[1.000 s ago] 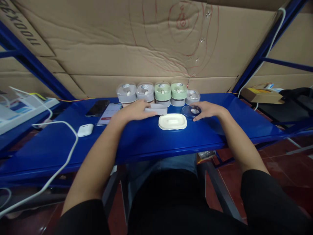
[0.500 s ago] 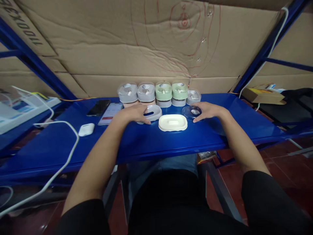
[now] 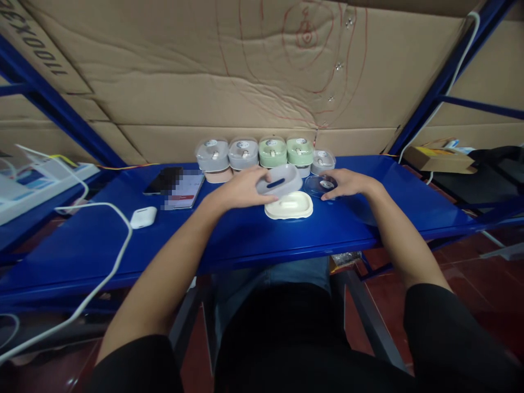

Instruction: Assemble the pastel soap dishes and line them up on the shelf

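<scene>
My left hand (image 3: 250,186) grips the left side of a grey oval plastic piece with a long slot (image 3: 289,179). It is raised and tilted above a cream oval base (image 3: 291,207), partly covering the base's far edge. The base lies on the blue table (image 3: 262,240). At the right, my right hand (image 3: 347,183) has its thumb and fingers around the right edge of a clear lid (image 3: 313,187) with a round label. That lid appears to rest on the table.
Behind stand stacked boxes with clear lids, grey (image 3: 213,156) and green (image 3: 273,153), and a smaller grey one (image 3: 323,161). Two phones (image 3: 186,190), a white earphone case (image 3: 143,217) and a white cable (image 3: 117,262) are at the left. A cardboard wall (image 3: 184,82) closes the back.
My left hand has lifted the grey slotted piece off the table and carried it right, over the cream base. The right hand stays at the clear lid, its thumb slightly closer in.
</scene>
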Tool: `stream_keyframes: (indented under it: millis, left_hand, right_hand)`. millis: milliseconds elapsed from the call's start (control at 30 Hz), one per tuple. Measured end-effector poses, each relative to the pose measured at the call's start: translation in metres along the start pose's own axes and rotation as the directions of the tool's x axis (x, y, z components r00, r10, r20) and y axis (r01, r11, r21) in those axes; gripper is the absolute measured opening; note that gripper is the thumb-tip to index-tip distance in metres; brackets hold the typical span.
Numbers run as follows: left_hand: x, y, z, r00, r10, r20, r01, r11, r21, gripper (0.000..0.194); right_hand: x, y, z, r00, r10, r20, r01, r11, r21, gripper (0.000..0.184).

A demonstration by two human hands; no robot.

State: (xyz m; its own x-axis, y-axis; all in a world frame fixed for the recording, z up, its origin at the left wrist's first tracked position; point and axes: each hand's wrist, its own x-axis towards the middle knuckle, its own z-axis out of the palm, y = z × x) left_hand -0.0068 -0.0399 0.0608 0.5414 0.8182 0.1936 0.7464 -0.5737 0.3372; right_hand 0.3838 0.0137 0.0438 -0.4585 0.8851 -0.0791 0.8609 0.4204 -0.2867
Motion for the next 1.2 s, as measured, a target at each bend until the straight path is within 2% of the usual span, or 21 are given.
stream_keyframes:
  millis: [67,200,333,433,500,567,633,700,800,900,1033,1200]
  left_hand:
    - [0.001,0.01,0.015,0.998,0.067,0.015,-0.067,0.997,-0.024,0.061]
    - [0.003,0.019,0.037,0.99,0.13,0.061,-0.128,0.991,-0.023,0.061]
    - [0.002,0.02,0.043,0.983,0.165,0.078,-0.164,0.986,-0.016,0.06]
    - [0.001,0.02,0.042,0.984,0.147,0.105,-0.146,0.989,-0.019,0.067]
    - [0.002,0.018,0.044,0.986,0.115,0.117,-0.108,0.992,-0.068,0.082]
    - [0.005,0.015,0.05,0.992,0.08,0.096,-0.064,0.985,-0.16,0.105]
    - [0.009,0.012,0.06,0.998,0.033,0.051,-0.018,0.964,-0.264,0.129]
    - [0.013,0.009,0.071,1.0,-0.018,0.011,0.021,0.935,-0.355,0.145]
    - [0.019,0.007,0.087,0.998,-0.048,-0.045,0.022,0.887,-0.461,0.154]
    - [0.022,0.008,0.095,0.994,-0.074,-0.082,0.021,0.858,-0.514,0.159]
    - [0.02,0.011,0.096,0.991,-0.112,-0.073,0.058,0.853,-0.519,0.16]
    - [0.018,0.012,0.092,0.995,-0.092,-0.046,0.059,0.879,-0.474,0.151]
  right_hand:
    - [0.0,0.0,0.0,1.0,-0.009,-0.003,0.009,1.0,0.001,0.099]
    - [0.0,0.001,0.001,1.0,-0.018,-0.014,0.018,1.0,0.011,0.1]
    - [0.0,0.002,0.002,1.0,-0.02,-0.024,0.021,1.0,0.01,0.1]
    - [0.001,0.003,0.002,0.999,-0.021,-0.032,0.021,1.0,-0.001,0.098]
    - [-0.001,0.002,0.001,0.998,-0.015,-0.066,0.015,1.0,-0.013,0.098]
    - [-0.005,-0.001,-0.002,0.987,-0.037,-0.157,0.034,0.999,-0.021,0.098]
    - [-0.01,-0.008,-0.005,0.956,-0.115,-0.27,0.117,0.993,-0.007,0.096]
    - [-0.015,-0.019,-0.006,0.914,-0.228,-0.335,0.252,0.967,0.028,0.093]
    - [-0.016,-0.035,0.001,0.876,-0.376,-0.301,0.414,0.908,0.072,0.09]
    - [-0.009,-0.047,0.017,0.864,-0.437,-0.25,0.467,0.882,0.071,0.095]
    - [-0.001,-0.057,0.032,0.883,-0.411,-0.228,0.432,0.9,0.048,0.101]
    - [-0.006,-0.07,0.03,0.927,-0.347,-0.144,0.356,0.933,0.045,0.1]
